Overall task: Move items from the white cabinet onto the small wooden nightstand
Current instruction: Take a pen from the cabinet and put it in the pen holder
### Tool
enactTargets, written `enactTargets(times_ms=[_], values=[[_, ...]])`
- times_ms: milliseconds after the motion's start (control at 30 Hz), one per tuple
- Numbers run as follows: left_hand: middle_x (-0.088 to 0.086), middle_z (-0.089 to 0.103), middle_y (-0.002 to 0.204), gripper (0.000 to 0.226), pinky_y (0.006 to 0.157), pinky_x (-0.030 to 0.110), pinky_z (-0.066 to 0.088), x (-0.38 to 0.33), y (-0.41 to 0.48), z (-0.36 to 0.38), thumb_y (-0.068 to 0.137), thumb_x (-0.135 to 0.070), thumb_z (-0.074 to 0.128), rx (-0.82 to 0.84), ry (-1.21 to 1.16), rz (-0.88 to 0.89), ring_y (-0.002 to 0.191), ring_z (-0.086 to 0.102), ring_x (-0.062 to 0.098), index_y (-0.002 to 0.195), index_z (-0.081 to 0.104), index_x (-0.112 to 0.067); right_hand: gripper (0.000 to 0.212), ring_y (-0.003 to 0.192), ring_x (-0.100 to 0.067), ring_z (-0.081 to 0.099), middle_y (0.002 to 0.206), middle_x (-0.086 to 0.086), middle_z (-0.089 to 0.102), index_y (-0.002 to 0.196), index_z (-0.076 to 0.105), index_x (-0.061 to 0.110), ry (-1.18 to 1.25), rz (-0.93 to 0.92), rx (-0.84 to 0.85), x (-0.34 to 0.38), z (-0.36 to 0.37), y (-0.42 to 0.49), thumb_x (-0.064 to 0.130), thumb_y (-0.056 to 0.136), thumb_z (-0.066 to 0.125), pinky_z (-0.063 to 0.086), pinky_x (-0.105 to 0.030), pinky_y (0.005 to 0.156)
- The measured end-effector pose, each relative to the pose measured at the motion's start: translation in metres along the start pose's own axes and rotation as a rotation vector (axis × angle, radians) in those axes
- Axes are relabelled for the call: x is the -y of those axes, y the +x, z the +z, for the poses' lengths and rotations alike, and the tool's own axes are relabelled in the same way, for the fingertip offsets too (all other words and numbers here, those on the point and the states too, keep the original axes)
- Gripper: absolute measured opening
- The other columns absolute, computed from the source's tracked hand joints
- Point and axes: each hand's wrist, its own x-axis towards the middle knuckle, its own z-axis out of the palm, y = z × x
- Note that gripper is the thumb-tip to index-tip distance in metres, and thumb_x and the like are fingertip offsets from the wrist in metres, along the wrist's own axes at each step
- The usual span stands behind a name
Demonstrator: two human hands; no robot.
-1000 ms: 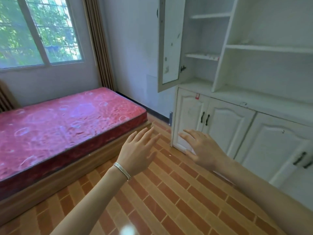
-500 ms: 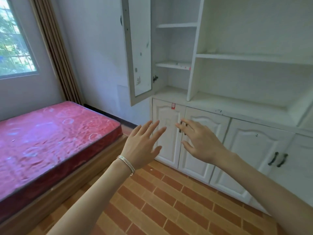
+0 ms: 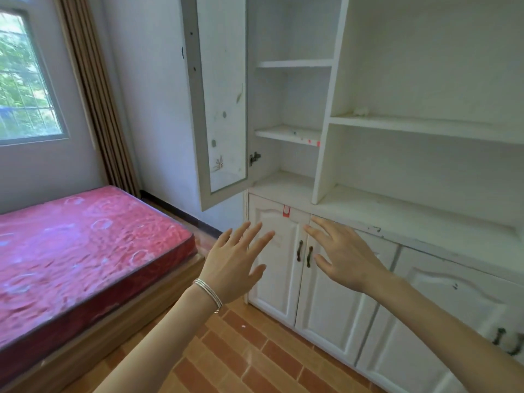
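Nearest me, both grips are empty with fingers spread: the left hand (image 3: 235, 265) and right hand (image 3: 343, 259) have risen over the last second from near floor level to flank the paired door handles (image 3: 300, 251) of the white cabinet (image 3: 397, 217), gripping neither. Beyond, the lower doors are closed and the open shelves show only a small pale scrap (image 3: 360, 110). I judge the items lie behind those doors, so opening them comes next; the nightstand is out of view, the bed (image 3: 85, 245) far left.
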Motion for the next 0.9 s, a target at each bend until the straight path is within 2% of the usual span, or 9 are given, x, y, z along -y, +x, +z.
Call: enactTargets(times_ms=[233,333,500,700,800,900], values=[[0.001,0.029,0.151,0.064,0.111,0.043,0.022,0.017,0.054,0.046,0.091,-0.048,0.044,0.025,-0.050,-0.020,0.139,0.025,0.023,0.147,0.021,-0.029,0.059,0.124,-0.022,0.045,0.134,-0.004,0.051,0.134,0.044,0.020,-0.002,-0.035,0.013,-0.043,0.044,0.046,0.048,0.085,0.030,0.036,-0.040,0.101],[0.002,0.038,0.146,0.064,0.108,0.044,0.026,0.032,0.081,0.069,0.088,-0.047,0.049,0.028,-0.049,0.003,0.135,0.033,0.024,0.145,0.028,-0.028,0.054,0.119,-0.022,0.049,0.126,-0.001,0.056,0.130,0.049,0.021,-0.005,-0.019,0.031,-0.062,0.065,0.069,0.048,0.086,0.032,0.039,-0.040,0.098],[0.001,0.039,0.146,0.063,0.108,0.043,0.026,0.072,0.138,0.102,0.088,-0.047,0.049,0.006,-0.057,0.030,0.134,0.034,0.024,0.144,0.030,-0.028,0.049,0.116,-0.024,0.054,0.118,-0.002,0.062,0.119,0.059,0.022,-0.081,-0.012,0.027,-0.083,0.090,0.128,0.048,0.085,0.034,0.044,-0.044,0.094],[0.004,0.045,0.141,0.062,0.106,0.045,0.029,0.136,0.233,0.116,0.085,-0.046,0.055,-0.079,-0.054,0.079,0.131,0.040,0.027,0.141,0.038,-0.025,0.044,0.107,-0.020,0.060,0.108,0.003,0.067,0.111,0.063,0.023,-0.144,0.023,-0.048,-0.108,0.086,0.227,0.043,0.084,0.036,0.049,-0.038,0.084],[0.006,0.049,0.138,0.061,0.104,0.044,0.030,0.152,0.266,0.122,0.082,-0.043,0.060,-0.127,-0.066,0.091,0.129,0.042,0.028,0.137,0.043,-0.022,0.046,0.111,-0.022,0.057,0.115,0.000,0.064,0.118,0.059,0.020,-0.121,0.034,-0.079,-0.119,0.093,0.266,0.040,0.086,0.035,0.046,-0.041,0.089],[0.005,0.036,0.147,0.061,0.110,0.041,0.019,0.160,0.281,0.148,0.088,-0.043,0.051,-0.091,-0.099,0.099,0.136,0.030,0.026,0.143,0.033,-0.025,0.045,0.118,-0.023,0.051,0.125,-0.002,0.058,0.126,0.053,0.020,-0.108,0.059,-0.058,-0.133,0.118,0.288,0.038,0.087,0.040,0.040,-0.042,0.096]])
